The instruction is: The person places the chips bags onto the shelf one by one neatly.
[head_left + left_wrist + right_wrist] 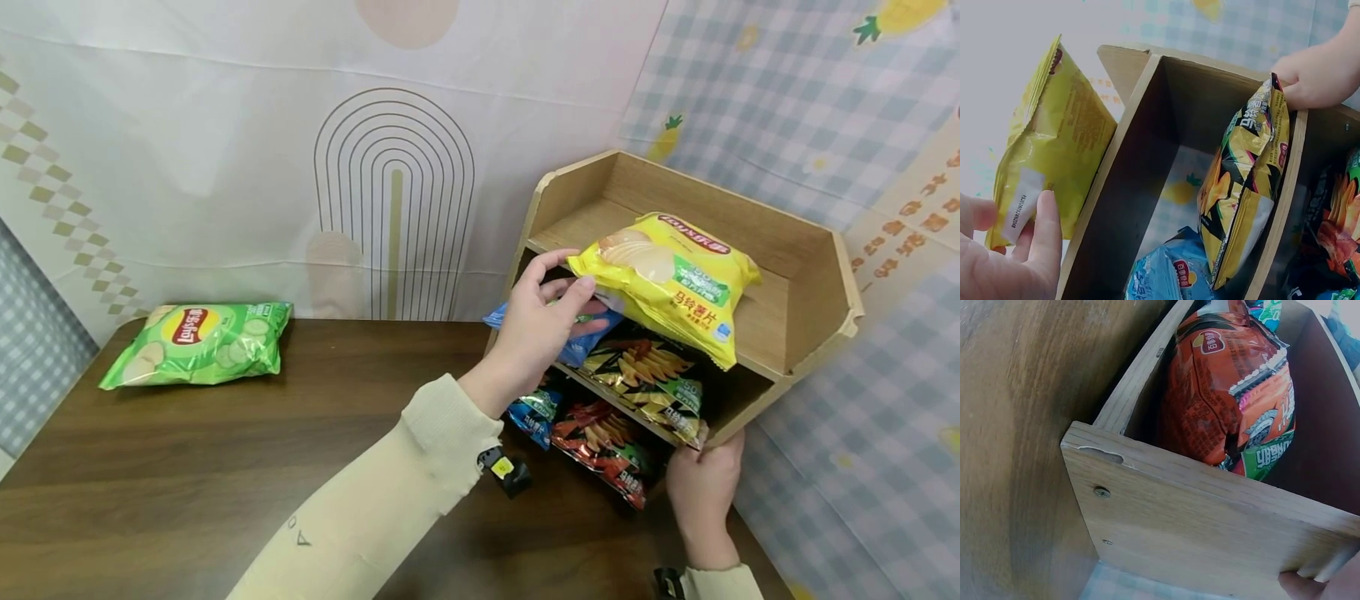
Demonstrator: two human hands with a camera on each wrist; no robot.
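Note:
My left hand (528, 333) pinches the left edge of a yellow bag of potato chips (675, 279) at the front of the top tier of a small wooden shelf (813, 358). In the left wrist view, the thumb and fingers of that hand (1022, 250) hold the yellow bag (1063, 137) by its end, near a white printed label. My right hand (705, 483) grips the shelf's right side, by the middle board. A gold-and-black chip bag (645, 375) and a blue one (588, 337) lie in the middle compartment, the blue one partly behind my left hand.
Below, the bottom compartment holds a red-and-black chip bag (600, 442) and another blue bag (536, 412). A green chip bag (213, 342) lies at the far left of the brown table (337, 417). Patterned cloth (540, 100) hangs behind the table and shelf.

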